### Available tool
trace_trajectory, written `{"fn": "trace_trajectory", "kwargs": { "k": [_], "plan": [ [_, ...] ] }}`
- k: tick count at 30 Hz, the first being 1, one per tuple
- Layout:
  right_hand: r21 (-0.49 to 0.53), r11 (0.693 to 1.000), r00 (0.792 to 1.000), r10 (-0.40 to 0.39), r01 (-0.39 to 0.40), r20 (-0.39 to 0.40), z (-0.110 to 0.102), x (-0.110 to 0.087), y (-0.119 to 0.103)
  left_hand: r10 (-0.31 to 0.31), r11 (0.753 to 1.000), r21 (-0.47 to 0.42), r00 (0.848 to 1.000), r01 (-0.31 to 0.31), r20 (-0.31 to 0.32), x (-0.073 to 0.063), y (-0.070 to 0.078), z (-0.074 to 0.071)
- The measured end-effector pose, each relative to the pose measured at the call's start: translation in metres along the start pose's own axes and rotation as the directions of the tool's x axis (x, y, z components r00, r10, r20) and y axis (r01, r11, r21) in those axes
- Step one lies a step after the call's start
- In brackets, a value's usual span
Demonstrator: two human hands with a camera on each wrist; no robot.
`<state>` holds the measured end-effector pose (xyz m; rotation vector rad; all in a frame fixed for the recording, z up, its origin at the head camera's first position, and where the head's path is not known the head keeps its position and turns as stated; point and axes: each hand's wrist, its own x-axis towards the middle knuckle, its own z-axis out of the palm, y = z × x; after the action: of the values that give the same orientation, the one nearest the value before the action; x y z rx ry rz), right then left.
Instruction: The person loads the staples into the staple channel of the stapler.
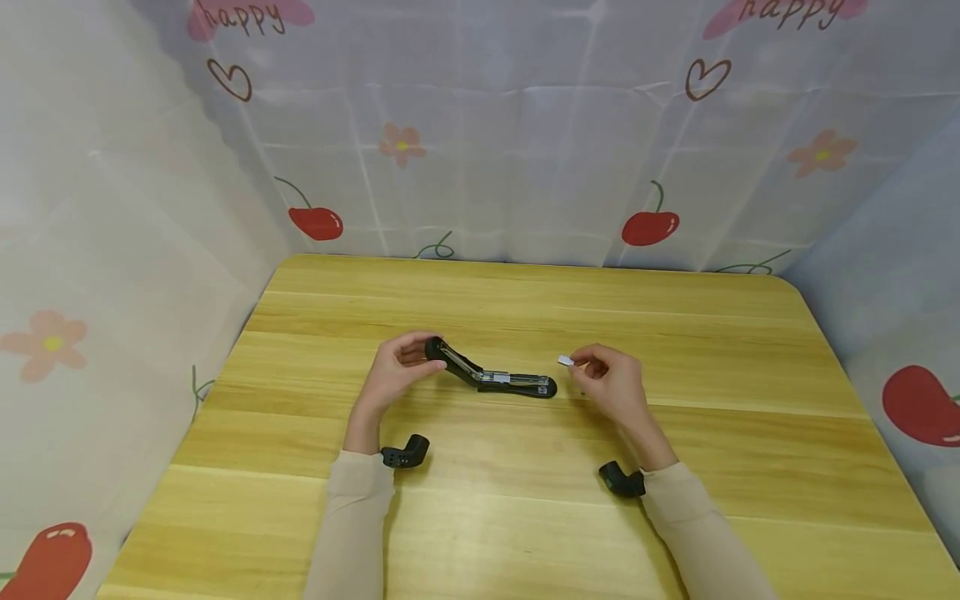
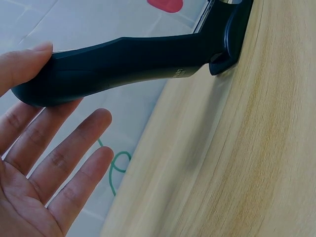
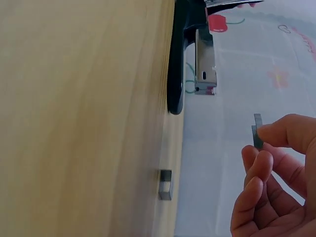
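A black stapler (image 1: pixel 517 388) lies opened out on the table, its metal staple channel facing up and its top arm raised to the left. My left hand (image 1: pixel 393 371) pinches the end of that arm between thumb and fingers; in the left wrist view its other fingers are spread below the dark body (image 2: pixel 123 64). Off the stapler's right end, my right hand (image 1: pixel 615 385) pinches a short strip of staples (image 3: pixel 257 132) between thumb and forefinger, held above the table. A second small piece of staples (image 3: pixel 166 185) sits on the wood below this hand.
The wooden table (image 1: pixel 495 533) has rounded far corners. A patterned cloth (image 1: pixel 510 167) with cherries and flowers hangs behind it and at both sides. Each wrist carries a black camera, one by the left sleeve (image 1: pixel 352 500) and one by the right sleeve (image 1: pixel 693 508).
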<state>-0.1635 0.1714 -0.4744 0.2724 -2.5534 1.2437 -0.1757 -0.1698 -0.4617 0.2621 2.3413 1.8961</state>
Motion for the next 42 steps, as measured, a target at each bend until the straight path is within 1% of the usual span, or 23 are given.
{"fn": "trace_trajectory", "kwargs": {
  "k": [7,11,15,19,22,30,36,42],
  "plan": [
    [0.015,0.999,0.997,-0.051,0.051,0.062,0.016,0.006,-0.013,-0.002,1.000,-0.002,1.000,0.002,0.000,0.000,0.000,0.000],
    [0.027,0.995,0.990,-0.101,0.099,0.101,0.025,0.007,-0.018,0.002,1.000,-0.005,1.000,-0.002,0.002,0.001,0.000,0.000],
    [0.034,0.991,0.982,-0.129,0.126,0.136,0.031,0.008,-0.021,0.009,1.000,-0.004,1.000,-0.009,0.000,0.001,0.001,0.000],
    [0.025,0.993,0.977,-0.121,0.119,0.174,0.035,0.008,-0.023,0.017,1.000,0.009,1.000,-0.017,-0.003,0.001,0.001,0.001],
    [0.017,0.995,0.975,-0.099,0.097,0.201,0.036,0.007,-0.025,0.020,1.000,0.010,1.000,-0.020,-0.005,0.001,0.001,0.001],
    [-0.019,0.998,0.971,-0.051,0.057,0.233,0.037,0.007,-0.028,0.009,1.000,-0.004,1.000,-0.010,-0.005,0.002,0.000,0.000],
    [-0.051,0.996,0.966,-0.061,0.076,0.250,0.039,0.007,-0.027,0.016,1.000,-0.013,1.000,-0.016,-0.005,0.002,0.000,0.000],
    [-0.068,0.994,0.965,-0.070,0.090,0.252,0.041,0.007,-0.026,0.008,1.000,-0.008,1.000,-0.008,-0.007,0.002,0.000,0.000]
  ]
}}
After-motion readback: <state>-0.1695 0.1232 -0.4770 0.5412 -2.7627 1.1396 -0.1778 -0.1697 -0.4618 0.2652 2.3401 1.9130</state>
